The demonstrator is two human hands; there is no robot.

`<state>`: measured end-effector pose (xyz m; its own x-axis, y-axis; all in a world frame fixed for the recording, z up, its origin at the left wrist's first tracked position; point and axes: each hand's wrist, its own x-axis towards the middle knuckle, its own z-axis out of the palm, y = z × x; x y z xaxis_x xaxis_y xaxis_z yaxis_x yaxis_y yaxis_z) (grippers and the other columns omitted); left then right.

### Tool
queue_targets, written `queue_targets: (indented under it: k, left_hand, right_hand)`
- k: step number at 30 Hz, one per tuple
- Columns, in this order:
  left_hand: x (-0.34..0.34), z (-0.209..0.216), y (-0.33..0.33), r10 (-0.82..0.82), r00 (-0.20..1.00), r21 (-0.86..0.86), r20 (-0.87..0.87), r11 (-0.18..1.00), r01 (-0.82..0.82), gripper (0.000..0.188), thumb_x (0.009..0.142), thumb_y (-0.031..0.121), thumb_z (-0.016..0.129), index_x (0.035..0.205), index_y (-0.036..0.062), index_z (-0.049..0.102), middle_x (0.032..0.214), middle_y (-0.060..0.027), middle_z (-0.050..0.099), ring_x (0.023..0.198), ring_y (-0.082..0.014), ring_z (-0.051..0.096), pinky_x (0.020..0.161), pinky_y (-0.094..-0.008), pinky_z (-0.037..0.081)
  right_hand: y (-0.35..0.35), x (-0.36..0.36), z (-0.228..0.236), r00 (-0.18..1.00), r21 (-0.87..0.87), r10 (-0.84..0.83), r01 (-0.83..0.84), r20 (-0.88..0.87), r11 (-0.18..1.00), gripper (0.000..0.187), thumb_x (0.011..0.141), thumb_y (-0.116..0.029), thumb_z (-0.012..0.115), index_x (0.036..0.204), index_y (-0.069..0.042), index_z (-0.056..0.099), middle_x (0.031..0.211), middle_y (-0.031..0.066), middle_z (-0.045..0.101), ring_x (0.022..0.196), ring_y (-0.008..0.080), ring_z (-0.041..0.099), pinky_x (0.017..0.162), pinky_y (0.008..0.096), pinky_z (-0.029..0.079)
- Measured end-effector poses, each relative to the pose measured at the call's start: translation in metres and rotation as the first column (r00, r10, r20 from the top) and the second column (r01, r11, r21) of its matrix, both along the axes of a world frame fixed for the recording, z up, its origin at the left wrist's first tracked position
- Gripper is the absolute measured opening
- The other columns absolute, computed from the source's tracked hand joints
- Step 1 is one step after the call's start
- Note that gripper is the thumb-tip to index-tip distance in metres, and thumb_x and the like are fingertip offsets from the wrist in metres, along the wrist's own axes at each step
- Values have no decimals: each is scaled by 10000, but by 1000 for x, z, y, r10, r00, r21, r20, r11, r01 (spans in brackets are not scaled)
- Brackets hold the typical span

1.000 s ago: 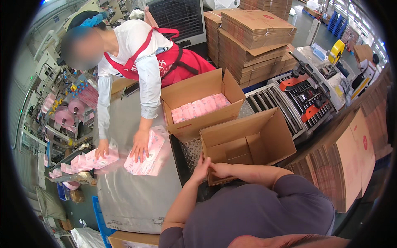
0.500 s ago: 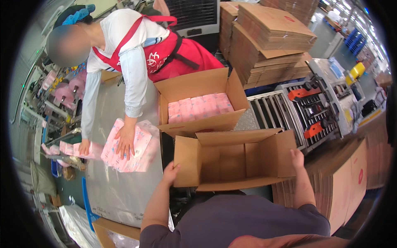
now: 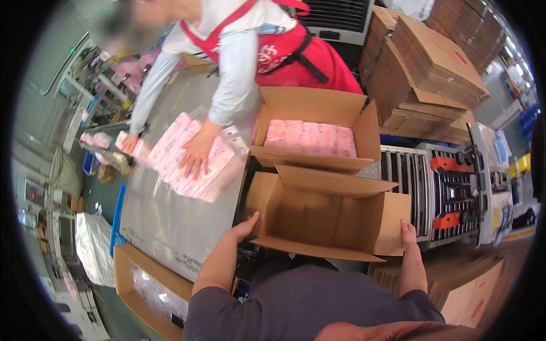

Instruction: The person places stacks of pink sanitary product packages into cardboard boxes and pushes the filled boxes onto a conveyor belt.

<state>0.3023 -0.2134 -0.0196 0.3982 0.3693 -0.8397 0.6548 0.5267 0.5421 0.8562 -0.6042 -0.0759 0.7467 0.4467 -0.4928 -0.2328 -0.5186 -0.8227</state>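
Observation:
An open cardboard box (image 3: 310,219) with its bare inside showing stands in front of me, flaps spread. My left hand (image 3: 245,227) is closed on the edge of its left flap. On the right flap's outer edge, my right hand (image 3: 408,233) has its fingers closed too. Just beyond is a second open carton (image 3: 313,99), with rows of pink soft packs (image 3: 310,138) inside. A co-worker in a red apron leans over the metal table (image 3: 170,233) to my left. One co-worker hand (image 3: 196,153) presses on a batch of pink packs (image 3: 182,165); the other reaches single packs at the table's far-left edge.
A roller conveyor (image 3: 401,165) with orange-fitted parts runs at the right. Stacks of flattened cartons (image 3: 432,74) stand at the back right, with more (image 3: 472,290) by my right elbow. A carton (image 3: 128,273) holding clear plastic is at the lower left.
My view has swung, so the scene sits farther right and the table's near end shows more. Both my hands stay on the box flaps. The co-worker still has a hand on the packs.

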Motion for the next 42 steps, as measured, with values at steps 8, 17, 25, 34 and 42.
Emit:
queue_targets:
  k: [8, 17, 25, 34, 42]
  left_hand:
    - [-64, 55, -46, -123, 991, 324, -47, 937, 131, 810, 884, 776, 382, 965, 69, 770, 1014, -149, 715, 1022, -298, 647, 952, -396, 463]
    - [-115, 113, -100, 245, 957, 795, 157, 544, -270, 580, 953, 497, 549, 1326, 54, 564, 1284, -197, 610, 1212, -354, 563, 1039, -410, 429]
    - [-441, 55, -221, 975, 222, 976, -28, 74, -202, 603, 817, 242, 759, 1342, 72, 516, 1316, -184, 551, 1164, -339, 562, 966, -436, 476]
    - [-441, 10, -221, 689, 343, 580, -639, 724, -373, 1014, 787, 343, 754, 1565, 185, 124, 1593, -220, 162, 1431, -441, 251, 1113, -496, 361]
    - [-471, -16, -251, 848, 247, 800, -470, 527, -287, 502, 860, 235, 636, 1313, 57, 515, 1119, -215, 664, 1044, -363, 646, 920, -460, 507]
  right_hand:
    - [112, -99, 71, 398, -817, 758, -36, 516, 575, 894, 902, -410, 658, 1494, 56, 176, 1521, 254, 262, 1366, 381, 348, 1112, 434, 320]
    - [144, -96, 18, 247, -858, 953, -514, -176, -25, 1054, 749, -483, 733, 1407, 19, 81, 1481, 327, 135, 1399, 479, 243, 1162, 502, 242]
    - [194, -184, 171, -6, -700, 918, -645, -396, -307, 528, 830, -503, 584, 1214, -155, 685, 1341, 121, 604, 1343, 297, 455, 1154, 423, 255]
    - [189, -197, 170, -77, -717, 941, -628, -330, -303, 459, 921, -432, 527, 1284, -173, 639, 1418, 79, 540, 1341, 224, 474, 1094, 383, 368]
    - [184, -159, 107, -71, -769, 897, -488, -437, -413, 485, 951, -433, 513, 1354, -170, 581, 1440, 85, 512, 1372, 223, 436, 1114, 382, 355]
